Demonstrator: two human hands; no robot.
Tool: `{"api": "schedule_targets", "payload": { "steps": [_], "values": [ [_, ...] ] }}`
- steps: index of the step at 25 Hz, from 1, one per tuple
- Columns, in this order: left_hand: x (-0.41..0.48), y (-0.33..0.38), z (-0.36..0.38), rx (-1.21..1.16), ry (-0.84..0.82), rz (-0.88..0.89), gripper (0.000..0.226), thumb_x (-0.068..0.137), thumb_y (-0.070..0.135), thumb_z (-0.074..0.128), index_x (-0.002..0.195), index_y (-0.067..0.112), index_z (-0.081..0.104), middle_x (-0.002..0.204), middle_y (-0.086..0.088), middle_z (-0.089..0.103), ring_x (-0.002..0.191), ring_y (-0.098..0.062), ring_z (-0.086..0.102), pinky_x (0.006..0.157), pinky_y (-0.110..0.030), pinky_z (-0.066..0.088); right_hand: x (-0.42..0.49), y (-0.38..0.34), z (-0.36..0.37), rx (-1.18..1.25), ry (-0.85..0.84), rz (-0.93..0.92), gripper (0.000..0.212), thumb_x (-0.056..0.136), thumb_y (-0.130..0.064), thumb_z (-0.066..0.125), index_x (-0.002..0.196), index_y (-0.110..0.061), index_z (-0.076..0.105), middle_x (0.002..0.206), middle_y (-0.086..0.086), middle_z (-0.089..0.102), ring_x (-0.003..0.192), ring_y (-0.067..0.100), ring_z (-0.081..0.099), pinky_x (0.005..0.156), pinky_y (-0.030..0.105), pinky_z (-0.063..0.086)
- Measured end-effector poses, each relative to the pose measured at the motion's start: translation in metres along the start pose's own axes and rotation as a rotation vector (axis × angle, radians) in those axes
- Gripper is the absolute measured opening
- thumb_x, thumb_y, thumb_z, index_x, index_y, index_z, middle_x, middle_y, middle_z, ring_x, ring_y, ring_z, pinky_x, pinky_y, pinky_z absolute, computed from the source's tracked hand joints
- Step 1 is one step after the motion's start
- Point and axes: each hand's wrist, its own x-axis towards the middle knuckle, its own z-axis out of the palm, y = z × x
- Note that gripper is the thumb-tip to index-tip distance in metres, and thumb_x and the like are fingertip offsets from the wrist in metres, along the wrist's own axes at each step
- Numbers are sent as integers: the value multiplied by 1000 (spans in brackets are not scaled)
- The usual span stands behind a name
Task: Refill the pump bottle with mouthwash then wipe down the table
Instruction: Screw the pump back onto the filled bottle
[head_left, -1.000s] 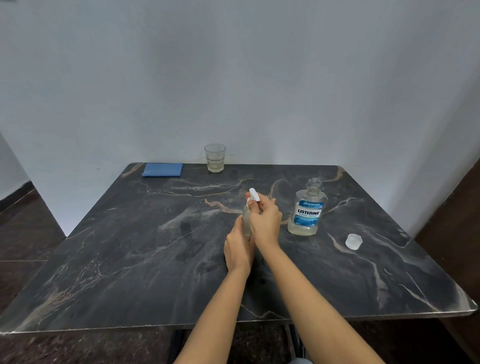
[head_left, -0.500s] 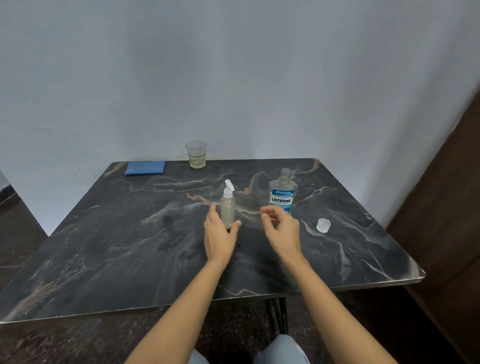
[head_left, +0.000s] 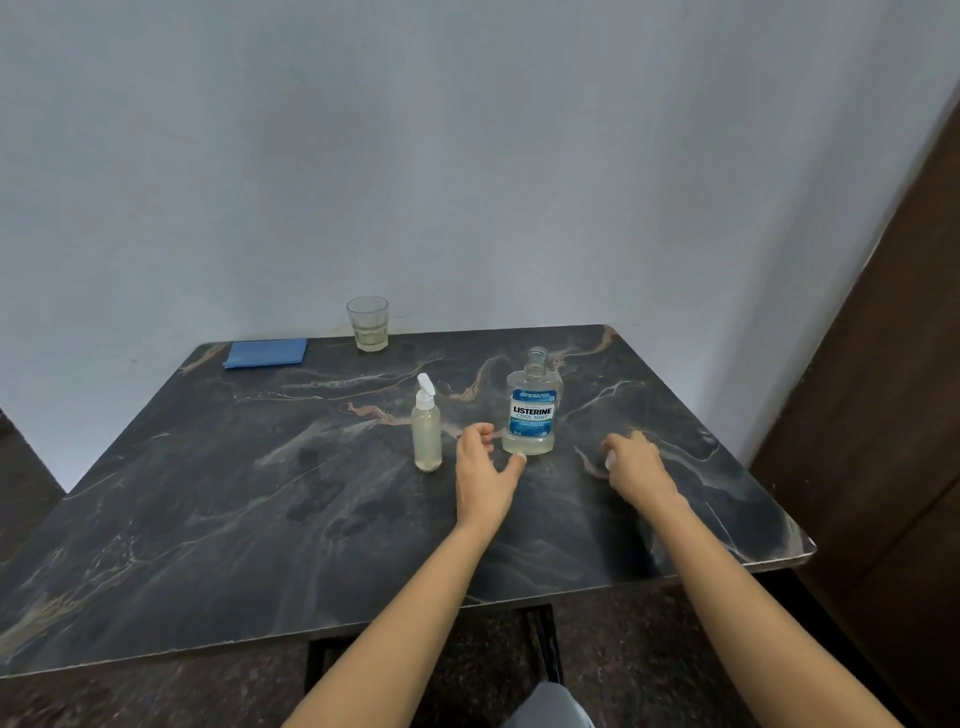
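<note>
A small clear pump bottle (head_left: 427, 434) with a white pump head stands upright on the dark marble table (head_left: 208, 493), holding pale liquid. To its right stands the mouthwash bottle (head_left: 531, 413) with a blue label, its neck uncapped and little liquid left. My left hand (head_left: 483, 478) hovers open between the two bottles, its thumb tip close to the mouthwash bottle's base. My right hand (head_left: 636, 467) lies further right on the table, fingers curled over the small clear cap (head_left: 610, 460), which mostly hides under it.
A folded blue cloth (head_left: 266, 353) lies at the table's far left corner. Beside it a glass tumbler (head_left: 368, 323) holds a little liquid. The wall runs behind the table; a dark wooden panel (head_left: 883, 389) stands to the right.
Both hands left the pump bottle, which now stands alone. My left hand moved right toward the mouthwash bottle and my right hand moved right onto the cap.
</note>
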Motion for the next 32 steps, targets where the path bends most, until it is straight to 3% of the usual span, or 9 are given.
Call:
{"api": "schedule_targets", "payload": {
  "steps": [2, 4, 7, 10, 14, 19, 25, 29, 32],
  "values": [
    [11, 3, 2, 4, -18, 19, 60, 77, 18, 77, 127, 14, 44, 129, -2, 48, 112, -13, 52, 99, -31, 45, 2, -5, -10, 140, 125, -36, 25, 91, -10, 47, 113, -11, 59, 112, 15, 51, 104, 35, 54, 89, 39, 46],
    [24, 7, 3, 9, -50, 34, 68, 76, 19, 78, 134, 14, 41, 136, -3, 45, 119, -15, 50, 102, -32, 44, 2, -18, -32, 474, 230, -45, 23, 89, -18, 51, 110, -18, 58, 101, 8, 59, 92, 25, 59, 83, 34, 46],
    [43, 13, 4, -5, -101, 19, 79, 76, 22, 79, 141, 16, 35, 145, -3, 40, 131, -17, 43, 108, -35, 39, 10, -47, -70, 1038, 193, -151, 25, 90, -19, 50, 109, -31, 61, 81, -5, 60, 76, 13, 56, 77, 28, 46],
    [57, 19, 7, 1, -130, 37, 83, 75, 24, 81, 143, 18, 33, 149, 0, 39, 136, -16, 37, 112, -35, 33, 25, -78, -88, 1175, 173, -271, 18, 94, -21, 56, 110, -24, 63, 93, -2, 63, 82, 11, 56, 76, 25, 47],
    [68, 31, 13, -29, -181, 40, 74, 76, 20, 79, 138, 18, 39, 139, 1, 48, 124, -11, 46, 98, -22, 37, 39, -101, -82, 997, 104, -415, 28, 90, -23, 63, 116, -14, 57, 109, 5, 66, 93, 15, 61, 74, 18, 51],
    [72, 33, 21, -45, -193, 15, 51, 81, 16, 74, 124, 18, 46, 123, 0, 58, 114, -16, 57, 95, -27, 46, 46, -94, -68, 894, -57, -478, 20, 91, -18, 61, 110, -20, 58, 117, 1, 64, 109, 17, 61, 93, 30, 51],
    [72, 28, 23, -41, -184, 3, 42, 84, 17, 72, 120, 19, 50, 120, 1, 62, 111, -14, 59, 89, -22, 47, 40, -90, -62, 869, 33, -456, 31, 81, -15, 73, 106, -18, 56, 106, -3, 63, 98, 15, 62, 83, 25, 54],
    [72, 28, 21, -18, -197, 11, 37, 85, 17, 70, 116, 20, 50, 118, 2, 61, 109, -11, 58, 89, -21, 45, 35, -92, -75, 436, 88, -617, 37, 86, -31, 65, 121, -29, 53, 100, -10, 52, 88, 8, 53, 76, 19, 47],
    [74, 24, 20, 16, -206, 37, 33, 85, 19, 70, 112, 21, 51, 118, 3, 62, 110, -11, 58, 87, -19, 46, 35, -94, -101, 105, 35, -669, 28, 89, -31, 54, 117, -23, 54, 94, -4, 58, 84, 14, 56, 73, 26, 48]
  ]
}}
